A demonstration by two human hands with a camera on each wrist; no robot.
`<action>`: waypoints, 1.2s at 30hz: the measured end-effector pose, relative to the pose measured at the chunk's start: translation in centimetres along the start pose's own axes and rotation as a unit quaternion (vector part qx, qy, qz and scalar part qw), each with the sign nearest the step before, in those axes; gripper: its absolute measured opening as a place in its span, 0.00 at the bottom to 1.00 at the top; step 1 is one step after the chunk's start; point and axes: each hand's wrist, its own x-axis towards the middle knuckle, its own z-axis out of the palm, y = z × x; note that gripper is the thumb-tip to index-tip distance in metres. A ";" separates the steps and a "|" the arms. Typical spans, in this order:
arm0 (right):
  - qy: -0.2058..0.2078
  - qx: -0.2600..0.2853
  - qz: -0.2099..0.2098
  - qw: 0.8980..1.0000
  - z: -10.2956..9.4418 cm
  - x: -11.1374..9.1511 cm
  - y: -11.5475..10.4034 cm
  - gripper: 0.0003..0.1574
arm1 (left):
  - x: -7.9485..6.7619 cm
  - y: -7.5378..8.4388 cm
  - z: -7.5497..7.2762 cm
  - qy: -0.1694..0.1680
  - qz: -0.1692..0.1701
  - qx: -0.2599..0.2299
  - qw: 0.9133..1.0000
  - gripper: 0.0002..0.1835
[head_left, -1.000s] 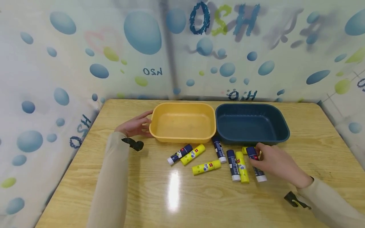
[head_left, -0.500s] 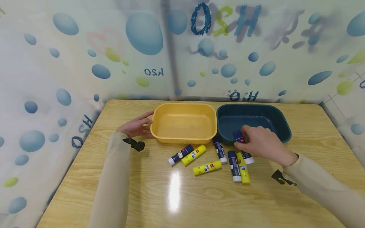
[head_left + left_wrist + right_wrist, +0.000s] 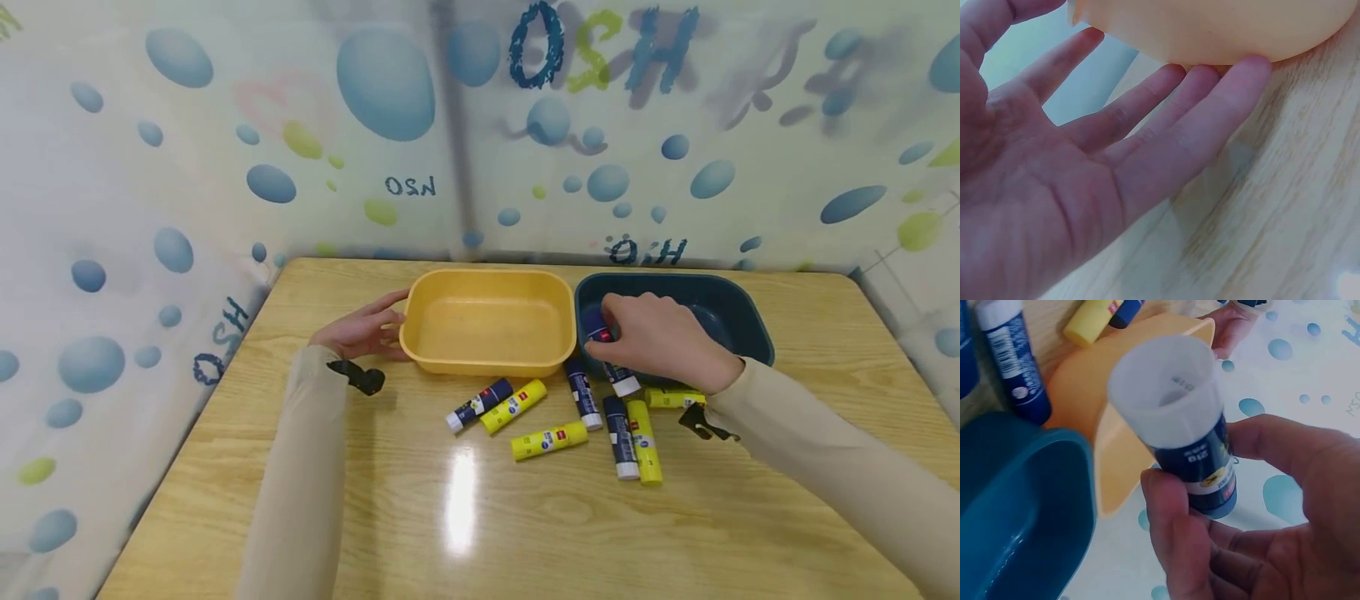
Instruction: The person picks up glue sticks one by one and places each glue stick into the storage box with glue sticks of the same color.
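My right hand (image 3: 663, 337) pinches a dark blue glue stick (image 3: 622, 381) with a white base, over the front left part of the dark blue bin (image 3: 759, 329). In the right wrist view the same glue stick (image 3: 1194, 459) sits between thumb and fingers, its white end toward the camera. My left hand (image 3: 365, 330) is at the left side of the yellow bin (image 3: 487, 368). Seen from the left wrist, several fingertips (image 3: 1254, 67) of that hand touch the bin's wall (image 3: 1210, 31), fingers extended. Both bins stand side by side.
Several glue sticks lie in front of the bins: a blue one (image 3: 480, 405) against a yellow one (image 3: 514, 407), a yellow one (image 3: 550, 441), and a blue one (image 3: 583, 396) near the bins' junction. Another blue (image 3: 621, 437) and yellow (image 3: 644, 442) pair lies right, with a yellow one (image 3: 667, 398) behind.
My right hand has lifted the blue glue stick off the table and moved it left and away from me, over the dark blue bin. The left hand has stayed at the yellow bin.
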 end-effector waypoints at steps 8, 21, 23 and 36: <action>-0.010 -0.008 0.006 1.000 0.0 2.8 -1.5 0.19 | 0.3 -0.2 -0.2 -0.003 0.005 -0.004 1.000 0.34; -0.035 -0.001 0.030 0.999 0.5 7.6 -3.0 0.23 | 0.1 -0.1 0.0 0.002 -0.001 -0.008 1.000 0.35; -0.051 0.003 0.043 0.998 0.6 8.5 -3.3 0.25 | 0.0 -0.1 -0.1 0.001 -0.001 -0.009 1.000 0.35; -0.145 0.017 0.097 0.985 3.7 14.0 -3.9 0.21 | 0.2 -0.3 -0.4 -0.021 0.003 -0.025 0.999 0.34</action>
